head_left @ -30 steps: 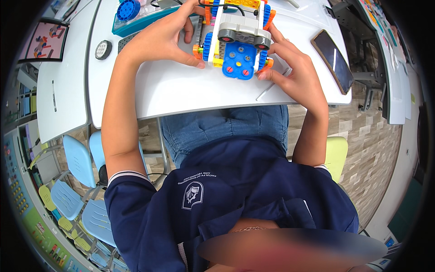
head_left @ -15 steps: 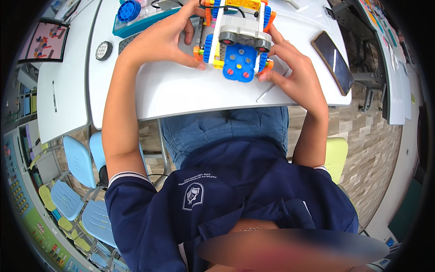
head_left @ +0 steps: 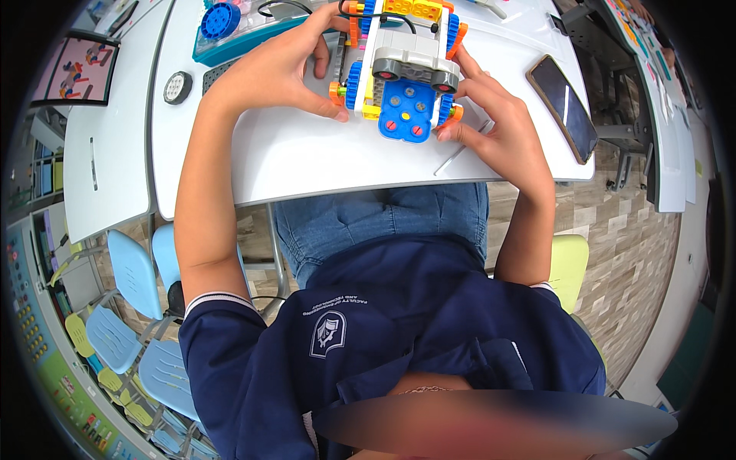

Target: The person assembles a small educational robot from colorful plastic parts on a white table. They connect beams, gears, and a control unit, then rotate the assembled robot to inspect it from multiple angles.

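Observation:
A toy robot built of plastic bricks (head_left: 390, 54) stands on the table at the far middle, with a grey two-eyed sensor block (head_left: 415, 63) on its front and a blue studded plate (head_left: 405, 112) below. Blue gear wheels and orange end pieces line its sides. My left hand (head_left: 284, 73) spans its left side, thumb by the near orange end and index finger by the far one. From the right, my right hand (head_left: 494, 115) curls round the orange ends, thumb and fingertips against them. Part of its grip is hidden behind the robot.
Beyond my left hand sits a teal-edged parts tray (head_left: 211, 55), holding a blue wheel (head_left: 220, 21). A grey-and-black wheel (head_left: 178, 87) lies left of it. To the right are a thin light rod (head_left: 454, 159) and a phone (head_left: 563, 107). A screen (head_left: 77, 69) stands far left.

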Demonstrator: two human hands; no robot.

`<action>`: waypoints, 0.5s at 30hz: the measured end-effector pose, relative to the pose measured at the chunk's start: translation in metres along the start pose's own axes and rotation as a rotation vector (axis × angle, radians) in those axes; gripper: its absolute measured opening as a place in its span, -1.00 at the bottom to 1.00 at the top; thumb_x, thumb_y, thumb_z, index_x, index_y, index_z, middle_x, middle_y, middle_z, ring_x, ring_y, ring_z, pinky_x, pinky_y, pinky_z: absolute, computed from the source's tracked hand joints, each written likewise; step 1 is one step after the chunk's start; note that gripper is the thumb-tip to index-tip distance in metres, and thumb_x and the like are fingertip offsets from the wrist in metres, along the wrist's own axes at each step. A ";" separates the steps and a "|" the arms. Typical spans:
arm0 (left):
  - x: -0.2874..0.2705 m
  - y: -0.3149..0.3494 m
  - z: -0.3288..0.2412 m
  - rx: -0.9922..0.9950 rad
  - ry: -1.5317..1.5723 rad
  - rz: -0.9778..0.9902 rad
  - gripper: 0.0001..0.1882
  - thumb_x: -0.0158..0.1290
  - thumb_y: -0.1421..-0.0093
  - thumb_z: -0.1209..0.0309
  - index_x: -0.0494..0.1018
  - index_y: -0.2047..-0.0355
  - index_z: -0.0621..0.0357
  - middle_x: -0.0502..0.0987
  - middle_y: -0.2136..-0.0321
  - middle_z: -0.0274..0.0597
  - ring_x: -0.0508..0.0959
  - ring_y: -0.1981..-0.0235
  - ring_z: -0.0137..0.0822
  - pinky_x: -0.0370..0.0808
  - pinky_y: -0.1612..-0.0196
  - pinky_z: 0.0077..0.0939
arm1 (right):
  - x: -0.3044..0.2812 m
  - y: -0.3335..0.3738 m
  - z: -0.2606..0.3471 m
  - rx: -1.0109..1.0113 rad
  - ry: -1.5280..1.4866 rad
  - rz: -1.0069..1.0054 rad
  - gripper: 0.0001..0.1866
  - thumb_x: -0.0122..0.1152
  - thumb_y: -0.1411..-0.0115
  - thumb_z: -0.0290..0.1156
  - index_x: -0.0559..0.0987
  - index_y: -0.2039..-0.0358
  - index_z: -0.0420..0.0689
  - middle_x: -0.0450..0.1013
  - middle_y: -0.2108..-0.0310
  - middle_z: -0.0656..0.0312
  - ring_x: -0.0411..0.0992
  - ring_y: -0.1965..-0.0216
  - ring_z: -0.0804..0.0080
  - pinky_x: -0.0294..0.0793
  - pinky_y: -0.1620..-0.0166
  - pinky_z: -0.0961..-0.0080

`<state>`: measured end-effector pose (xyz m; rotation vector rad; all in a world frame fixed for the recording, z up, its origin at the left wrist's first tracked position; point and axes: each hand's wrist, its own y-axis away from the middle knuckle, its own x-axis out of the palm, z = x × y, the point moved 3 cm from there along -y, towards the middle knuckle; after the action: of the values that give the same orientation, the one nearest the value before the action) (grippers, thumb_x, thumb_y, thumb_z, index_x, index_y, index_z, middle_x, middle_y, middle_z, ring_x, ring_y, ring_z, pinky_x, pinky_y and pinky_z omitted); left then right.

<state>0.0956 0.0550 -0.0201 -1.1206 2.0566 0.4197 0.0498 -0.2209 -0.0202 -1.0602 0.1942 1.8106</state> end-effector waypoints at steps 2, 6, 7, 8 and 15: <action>0.000 0.000 0.001 0.012 -0.003 -0.007 0.27 0.41 0.40 0.33 -0.03 -0.36 0.12 0.37 -0.15 -0.12 0.47 0.14 -0.30 0.48 -0.03 -0.43 | 0.000 0.000 0.000 0.000 -0.004 -0.003 -0.59 0.49 0.15 -0.20 0.52 0.33 -0.06 0.22 -0.30 0.12 0.38 -0.11 -0.06 0.20 -0.28 -0.11; 0.000 0.000 0.003 0.023 -0.012 -0.008 0.27 0.41 0.39 0.33 -0.03 -0.36 0.12 0.36 -0.15 -0.11 0.47 0.14 -0.30 0.48 -0.03 -0.43 | 0.000 0.000 0.000 0.003 -0.004 -0.004 -0.59 0.49 0.16 -0.20 0.52 0.33 -0.06 0.22 -0.29 0.13 0.38 -0.11 -0.05 0.19 -0.28 -0.11; 0.000 0.000 0.003 0.025 -0.013 -0.008 0.27 0.41 0.39 0.33 -0.03 -0.36 0.12 0.36 -0.15 -0.11 0.47 0.14 -0.30 0.48 -0.03 -0.43 | 0.000 0.000 0.000 0.005 -0.003 -0.004 -0.59 0.49 0.16 -0.20 0.52 0.33 -0.06 0.22 -0.29 0.13 0.38 -0.11 -0.05 0.19 -0.29 -0.11; 0.000 0.000 0.002 0.022 -0.013 -0.008 0.27 0.41 0.39 0.33 -0.03 -0.36 0.12 0.37 -0.15 -0.11 0.46 0.14 -0.30 0.48 -0.03 -0.43 | 0.000 0.000 0.000 0.007 -0.001 -0.005 -0.59 0.49 0.16 -0.20 0.52 0.33 -0.06 0.23 -0.29 0.13 0.38 -0.11 -0.05 0.19 -0.29 -0.11; 0.000 0.000 -0.003 -0.028 0.018 0.011 0.26 0.40 0.39 0.34 -0.03 -0.36 0.10 0.37 -0.14 -0.14 0.46 0.14 -0.31 0.50 0.00 -0.44 | 0.000 0.000 0.000 0.008 0.003 -0.004 -0.60 0.49 0.16 -0.20 0.52 0.34 -0.06 0.23 -0.29 0.13 0.39 -0.11 -0.04 0.19 -0.29 -0.10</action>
<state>0.0947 0.0536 -0.0179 -1.1345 2.0795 0.4464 0.0498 -0.2209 -0.0200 -1.0566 0.2009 1.8032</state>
